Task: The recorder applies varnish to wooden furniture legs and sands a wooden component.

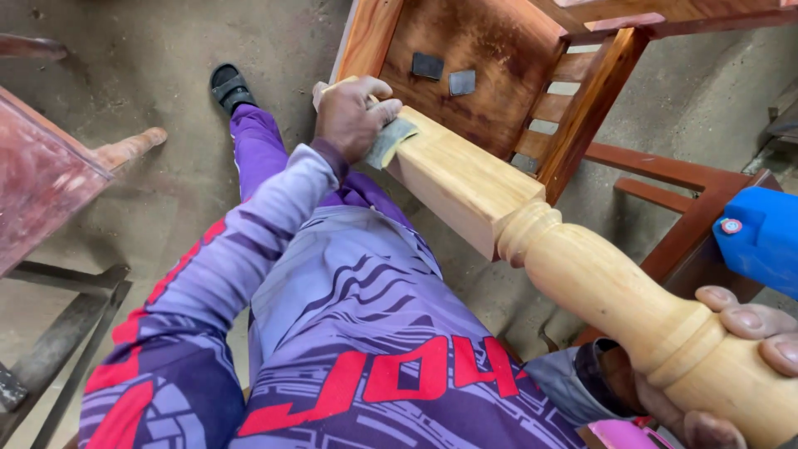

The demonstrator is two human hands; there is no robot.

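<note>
Pale wood fills my hands: my left hand (pixel 353 116) is closed down on a scrap of grey sandpaper (pixel 391 141), pressing it flat on the square end of a turned wooden leg (pixel 532 241), while my right hand (pixel 731 366) is clamped around the rounded end close to my body, fingers curled over the top. The leg runs lengthwise away from me, from the right hand low at the near right up to the left hand at the far end, above my purple-clad knee. It looks raw and unfinished, light yellow, square at the far part, then rings and a swelling round section. Beyond it stands a dark reddish chair (pixel 499 50) on the dusty concrete floor (pixel 150 75), with something blue (pixel 761 237) at my right.
</note>
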